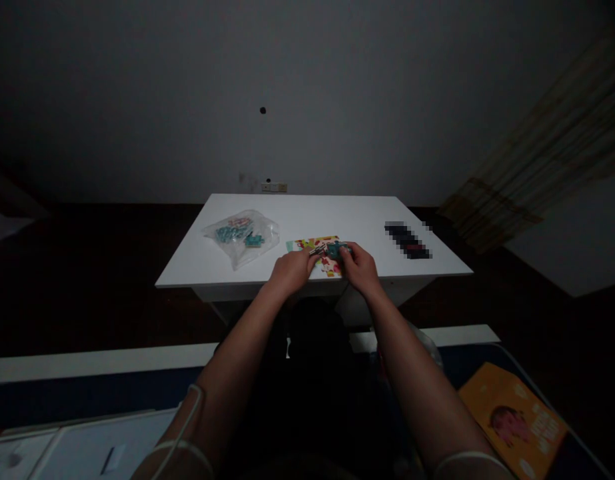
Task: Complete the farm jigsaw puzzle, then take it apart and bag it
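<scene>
two hands at the near edge of a white table: left hand, fingers pinched on small striped pieces; right hand, fingers closed on a teal piece; the pieces are held just above a colourful printed sheet; to the left, a clear plastic bag with more teal pieces; to the right, a pixelated dark object

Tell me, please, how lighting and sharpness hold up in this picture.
All in the head view: dim light, floor almost black, table brightest; left hand and right hand fairly distinct, but the pieces they hold too small to make out; blocky pixelation over a dark item at the table's right.
</scene>
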`<action>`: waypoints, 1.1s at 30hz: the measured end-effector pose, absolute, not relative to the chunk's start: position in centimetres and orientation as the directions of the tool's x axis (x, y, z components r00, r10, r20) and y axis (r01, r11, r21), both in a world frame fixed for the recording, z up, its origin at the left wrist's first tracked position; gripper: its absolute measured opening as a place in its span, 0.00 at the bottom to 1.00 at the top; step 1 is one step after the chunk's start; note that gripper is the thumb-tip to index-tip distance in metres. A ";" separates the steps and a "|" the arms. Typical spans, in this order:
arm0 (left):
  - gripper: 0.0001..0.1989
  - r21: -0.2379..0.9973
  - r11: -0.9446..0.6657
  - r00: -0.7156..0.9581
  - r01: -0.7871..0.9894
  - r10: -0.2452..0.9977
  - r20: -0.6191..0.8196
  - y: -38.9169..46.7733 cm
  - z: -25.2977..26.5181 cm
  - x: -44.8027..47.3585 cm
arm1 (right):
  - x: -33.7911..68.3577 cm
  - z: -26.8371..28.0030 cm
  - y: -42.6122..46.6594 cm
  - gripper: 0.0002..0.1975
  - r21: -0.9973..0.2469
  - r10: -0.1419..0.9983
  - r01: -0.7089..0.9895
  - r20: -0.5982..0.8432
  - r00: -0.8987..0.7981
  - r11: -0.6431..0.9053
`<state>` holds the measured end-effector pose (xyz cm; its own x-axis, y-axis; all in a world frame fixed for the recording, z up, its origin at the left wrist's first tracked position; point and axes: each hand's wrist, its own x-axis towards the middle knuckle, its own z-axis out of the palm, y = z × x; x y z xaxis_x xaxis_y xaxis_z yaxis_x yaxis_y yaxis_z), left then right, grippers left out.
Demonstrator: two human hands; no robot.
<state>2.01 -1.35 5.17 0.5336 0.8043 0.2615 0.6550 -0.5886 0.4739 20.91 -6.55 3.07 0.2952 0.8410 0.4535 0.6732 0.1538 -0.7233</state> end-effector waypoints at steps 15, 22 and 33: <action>0.19 0.839 -0.443 0.165 0.316 0.897 0.411 -1.2 4.6 1.2 | 15.8 4.2 -5.9 0.22 -0.902 0.750 0.390 0.387 0.536 0.186; 0.24 0.599 -0.729 0.420 0.331 0.683 0.598 -1.7 3.9 -0.4 | 11.3 3.7 -4.2 0.23 -0.964 0.865 0.141 0.266 0.426 0.227; 0.34 0.620 -0.674 0.407 0.402 0.738 0.538 -2.5 3.6 -3.5 | 9.2 3.6 -4.3 0.22 -0.922 0.932 0.306 0.305 0.197 0.237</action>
<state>-3.46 -2.52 3.60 0.4073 0.7382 0.5378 0.4023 -0.6736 0.6200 9.15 -4.27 3.64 0.1973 0.9317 0.3050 0.3056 0.2371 -0.9222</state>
